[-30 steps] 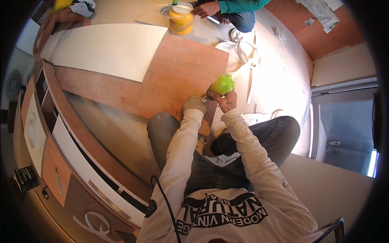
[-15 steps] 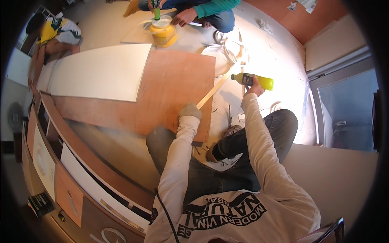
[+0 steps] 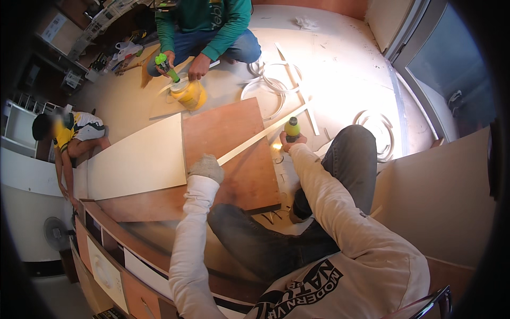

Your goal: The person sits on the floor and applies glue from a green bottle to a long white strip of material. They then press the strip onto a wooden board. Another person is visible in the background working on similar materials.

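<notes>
My left hand (image 3: 206, 169), in a grey work glove, is closed round the near end of a long pale strip (image 3: 255, 142). The strip slants away to the right over a reddish-brown board (image 3: 241, 178), its far end lost in bright glare. In my right hand (image 3: 291, 142), bare-fingered, is a plastic bottle (image 3: 292, 127) of yellow-green liquid, its dark cap tipped up towards me. My fingers wrap its lower part, close to the board's right edge. A white panel (image 3: 139, 157) lies on the board, left of my gloved hand.
Across from me a person in a green top squats, holding a green tool (image 3: 168, 68) over a yellow tub (image 3: 188, 95). Coils of white edging (image 3: 265, 87) lie beyond the board, another coil (image 3: 378, 130) by my knee. Another person crouches far left near a long cabinet frame (image 3: 133, 242).
The bottle has swung from lying sideways to cap-up and come nearer my body. My left hand, still on the strip, has shifted left. The whole view has tilted towards the far people.
</notes>
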A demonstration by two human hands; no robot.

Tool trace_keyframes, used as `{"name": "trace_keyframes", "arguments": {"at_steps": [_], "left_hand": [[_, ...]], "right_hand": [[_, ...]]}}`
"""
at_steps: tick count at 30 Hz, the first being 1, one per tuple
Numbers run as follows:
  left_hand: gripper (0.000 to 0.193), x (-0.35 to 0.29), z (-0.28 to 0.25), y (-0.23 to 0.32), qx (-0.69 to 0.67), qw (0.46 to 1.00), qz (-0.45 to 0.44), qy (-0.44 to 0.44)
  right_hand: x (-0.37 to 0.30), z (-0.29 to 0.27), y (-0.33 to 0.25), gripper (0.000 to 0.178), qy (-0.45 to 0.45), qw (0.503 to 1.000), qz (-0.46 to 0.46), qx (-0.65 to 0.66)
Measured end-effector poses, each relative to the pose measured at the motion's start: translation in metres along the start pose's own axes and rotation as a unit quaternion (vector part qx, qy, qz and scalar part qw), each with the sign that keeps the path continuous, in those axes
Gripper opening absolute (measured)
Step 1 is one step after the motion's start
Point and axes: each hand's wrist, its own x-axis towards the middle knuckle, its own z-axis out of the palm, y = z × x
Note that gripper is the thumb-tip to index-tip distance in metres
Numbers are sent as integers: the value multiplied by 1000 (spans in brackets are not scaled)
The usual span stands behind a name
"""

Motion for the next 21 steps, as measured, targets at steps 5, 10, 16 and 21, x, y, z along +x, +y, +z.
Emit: {"name": "trace_keyframes", "arguments": {"at_steps": [5,10,16,21], "left_hand": [[29,-28,-59,-46,71,994,52,60],[12,-82,-100,-96,113,966,148,181],[14,-171,-211,-104,190,963,128,141],[21,-257,-238,-140,180,974,44,129]], "right_hand": [[15,-13,6,35,4,992,120,25],[73,-28,-2,32,3,999,46,27],[112,-45,-32,34,72,950,260,156],[87,-26,-39,59,220,878,280,319]]}}
